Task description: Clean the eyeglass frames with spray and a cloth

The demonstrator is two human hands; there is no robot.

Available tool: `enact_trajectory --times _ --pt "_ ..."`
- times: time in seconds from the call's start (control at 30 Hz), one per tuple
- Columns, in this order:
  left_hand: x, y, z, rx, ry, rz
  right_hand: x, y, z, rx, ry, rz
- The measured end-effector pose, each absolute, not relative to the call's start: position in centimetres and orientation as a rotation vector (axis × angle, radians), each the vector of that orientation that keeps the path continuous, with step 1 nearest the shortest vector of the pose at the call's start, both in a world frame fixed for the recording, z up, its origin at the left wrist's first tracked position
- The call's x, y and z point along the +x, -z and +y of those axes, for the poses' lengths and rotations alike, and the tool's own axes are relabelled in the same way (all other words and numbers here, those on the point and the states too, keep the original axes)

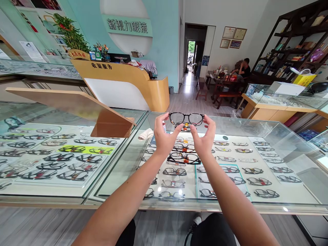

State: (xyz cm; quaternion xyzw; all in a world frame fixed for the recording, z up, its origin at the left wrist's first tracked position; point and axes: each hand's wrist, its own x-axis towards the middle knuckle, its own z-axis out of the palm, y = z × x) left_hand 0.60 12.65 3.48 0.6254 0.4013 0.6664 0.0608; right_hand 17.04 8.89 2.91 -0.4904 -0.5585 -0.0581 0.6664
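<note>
A pair of black-framed eyeglasses (186,118) is held up above the glass display case, its lenses facing me. My left hand (165,136) grips the left side of the frame, fingers curled at the hinge and thumb beneath. On the opposite side my right hand (204,136) grips the frame the same way. Below the hands, more dark-framed glasses (183,158) appear between my wrists; whether they lie on top of the glass or under it, I cannot tell. Rows of glasses (175,171) fill the case. A crumpled pale cloth (146,134) lies on the glass left of my left hand.
A wooden-backed tilted stand (112,124), likely a mirror, rests on the left display case (51,191). Beyond stands a yellow and white counter (159,92). A person (244,70) sits at a dark table (220,77) at the back right. Another glass case (279,102) stands right.
</note>
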Motion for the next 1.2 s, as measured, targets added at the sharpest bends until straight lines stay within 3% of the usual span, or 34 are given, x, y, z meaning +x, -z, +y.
enact_trajectory --times 0.67,1.2 --pt "0.56 -4.14 12.08 1.952 -2.148 1.229 17.0 -2.09 9.25 -1.195 0.063 -1.304" --pt "0.75 -3.62 12.58 1.788 -1.804 1.234 17.16 -2.97 8.9 -1.141 0.21 -1.228"
